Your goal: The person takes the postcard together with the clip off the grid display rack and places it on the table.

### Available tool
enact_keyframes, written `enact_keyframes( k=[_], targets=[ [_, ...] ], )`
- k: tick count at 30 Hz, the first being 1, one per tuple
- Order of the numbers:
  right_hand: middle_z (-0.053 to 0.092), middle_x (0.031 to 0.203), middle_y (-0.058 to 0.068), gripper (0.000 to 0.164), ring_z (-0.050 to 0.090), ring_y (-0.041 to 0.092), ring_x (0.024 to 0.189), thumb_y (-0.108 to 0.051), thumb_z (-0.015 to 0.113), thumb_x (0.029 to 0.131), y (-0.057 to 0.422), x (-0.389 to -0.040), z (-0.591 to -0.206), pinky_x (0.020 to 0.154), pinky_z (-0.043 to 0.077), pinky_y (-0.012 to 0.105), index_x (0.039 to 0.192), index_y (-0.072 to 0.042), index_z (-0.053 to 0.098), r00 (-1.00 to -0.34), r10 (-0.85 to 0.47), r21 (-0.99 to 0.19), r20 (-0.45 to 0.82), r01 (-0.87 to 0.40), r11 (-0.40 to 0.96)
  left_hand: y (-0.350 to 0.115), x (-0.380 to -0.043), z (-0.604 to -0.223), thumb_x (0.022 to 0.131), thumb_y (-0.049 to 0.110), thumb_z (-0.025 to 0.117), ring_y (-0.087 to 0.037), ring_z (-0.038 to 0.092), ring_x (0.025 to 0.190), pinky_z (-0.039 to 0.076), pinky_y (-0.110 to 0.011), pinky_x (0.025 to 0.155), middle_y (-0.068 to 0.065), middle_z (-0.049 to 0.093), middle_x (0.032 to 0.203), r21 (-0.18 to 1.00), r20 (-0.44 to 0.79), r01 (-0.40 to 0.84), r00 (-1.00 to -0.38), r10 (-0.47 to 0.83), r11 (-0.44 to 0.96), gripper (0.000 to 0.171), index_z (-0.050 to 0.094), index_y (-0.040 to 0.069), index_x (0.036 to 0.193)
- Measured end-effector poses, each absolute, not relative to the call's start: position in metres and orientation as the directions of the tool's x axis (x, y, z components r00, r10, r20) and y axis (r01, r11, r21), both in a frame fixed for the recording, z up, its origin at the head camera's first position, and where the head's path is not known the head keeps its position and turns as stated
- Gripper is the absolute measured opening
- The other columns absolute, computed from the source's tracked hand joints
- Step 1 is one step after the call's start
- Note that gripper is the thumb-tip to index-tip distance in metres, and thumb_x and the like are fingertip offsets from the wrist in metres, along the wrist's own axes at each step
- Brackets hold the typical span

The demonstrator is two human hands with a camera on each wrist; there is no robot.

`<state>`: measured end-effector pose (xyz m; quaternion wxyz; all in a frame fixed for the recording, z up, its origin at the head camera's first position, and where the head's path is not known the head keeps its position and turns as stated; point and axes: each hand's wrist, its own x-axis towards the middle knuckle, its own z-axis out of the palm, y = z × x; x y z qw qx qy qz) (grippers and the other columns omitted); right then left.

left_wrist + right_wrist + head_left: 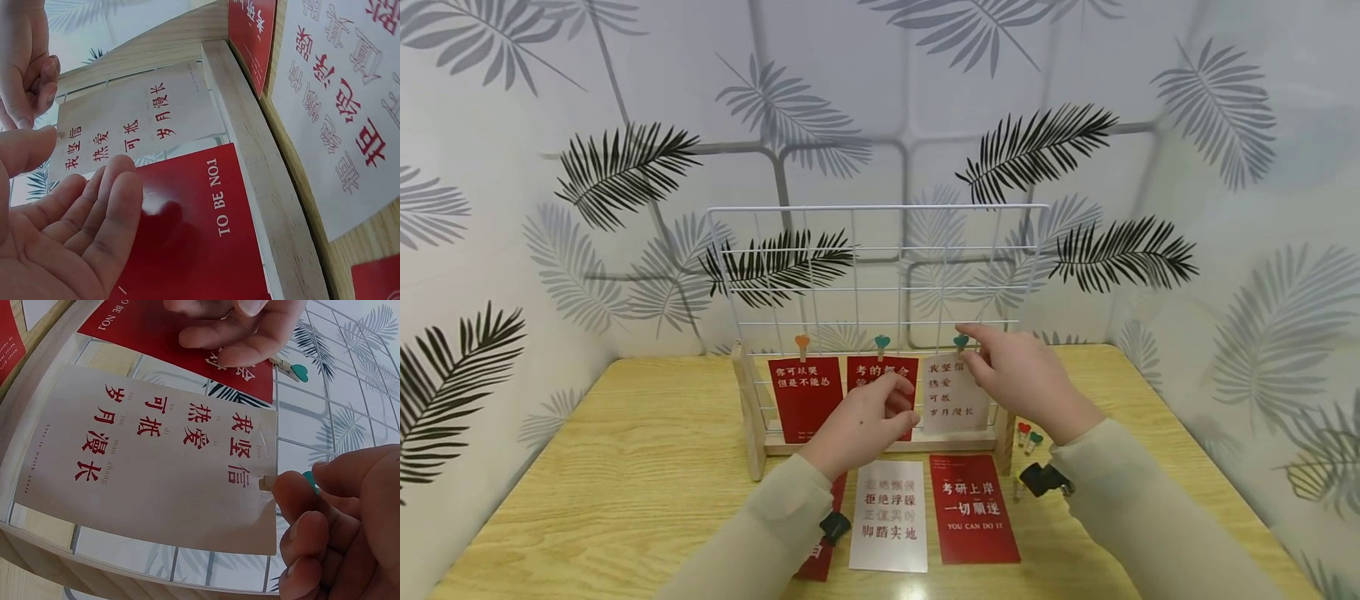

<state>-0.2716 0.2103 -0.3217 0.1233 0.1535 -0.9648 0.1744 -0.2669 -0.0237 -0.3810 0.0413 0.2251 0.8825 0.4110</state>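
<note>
My right hand (1022,367) is at a small wooden clip with a teal heart (961,341) on a white wire grid (880,289). Its thumb and index finger lie around the clip in the right wrist view. From this clip hangs a white card (150,469) with red writing. My left hand (868,421) hovers, fingers loosely bent and holding nothing, before a red card (194,231) hung beside it. A teal-heart clip (882,342) holds that card. Farther left, an orange-heart clip (802,342) holds another red card (805,404).
The grid stands in a wooden base (887,442). In front lie a white card (889,517), a red card (976,510) and another red card (820,558) partly under my left sleeve. Loose heart clips (1030,437) lie to the right. A leaf-patterned wall covering (850,83) surrounds the table (580,467).
</note>
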Motion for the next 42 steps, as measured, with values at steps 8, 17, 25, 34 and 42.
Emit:
enact_keyframes(
  k=[8,17,25,34,42],
  targets=[
    [0.052,0.061,-0.002,0.045,0.045,0.015,0.045,-0.031,0.057,0.104,0.208,-0.271,-0.322,0.043,0.040,0.031,0.145,-0.013,0.054,-0.929,-0.243,-0.304,0.280,-0.325,0.895,-0.018,-0.269,-0.383,0.098,0.024,0.068,-0.013,0.063,0.092,0.055,-0.032,0.082,0.006,0.066,0.105,0.766,0.118,0.361,-0.892,0.437,0.531,0.036,0.058,0.014,0.131],
    [0.052,0.060,-0.001,0.043,0.046,0.015,0.046,-0.029,0.057,0.104,0.207,-0.273,-0.322,0.045,0.041,0.031,0.144,-0.013,0.056,-0.931,-0.221,-0.307,0.290,-0.309,0.900,-0.011,-0.271,-0.387,0.098,0.026,0.068,-0.016,0.063,0.102,0.054,-0.035,0.090,0.003,0.066,0.113,0.770,0.114,0.343,-0.904,0.413,0.539,0.038,0.058,0.014,0.133],
    [0.050,0.057,-0.001,0.041,0.044,0.015,0.044,-0.028,0.056,0.105,0.204,-0.272,-0.322,0.043,0.039,0.031,0.142,-0.013,0.058,-0.924,-0.210,-0.296,0.319,-0.308,0.904,-0.007,-0.271,-0.391,0.098,0.029,0.067,-0.018,0.064,0.107,0.054,-0.038,0.093,-0.001,0.066,0.122,0.779,0.096,0.313,-0.916,0.391,0.544,0.040,0.058,0.015,0.135],
    [0.049,0.057,-0.002,0.038,0.040,0.014,0.045,-0.028,0.055,0.105,0.203,-0.275,-0.323,0.045,0.036,0.032,0.139,-0.013,0.062,-0.914,-0.195,-0.287,0.356,-0.305,0.908,0.001,-0.271,-0.396,0.100,0.031,0.065,-0.017,0.065,0.104,0.054,-0.037,0.091,0.001,0.069,0.116,0.784,0.151,0.314,-0.933,0.327,0.536,0.034,0.063,0.015,0.129],
    [0.048,0.055,-0.002,0.035,0.037,0.012,0.044,-0.027,0.056,0.105,0.204,-0.278,-0.325,0.045,0.035,0.031,0.135,-0.014,0.066,-0.900,-0.196,-0.283,0.390,-0.319,0.904,0.008,-0.273,-0.401,0.100,0.030,0.065,-0.014,0.063,0.094,0.054,-0.034,0.086,0.004,0.067,0.106,0.783,0.200,0.327,-0.938,0.283,0.529,0.023,0.063,0.016,0.118]
  ],
)
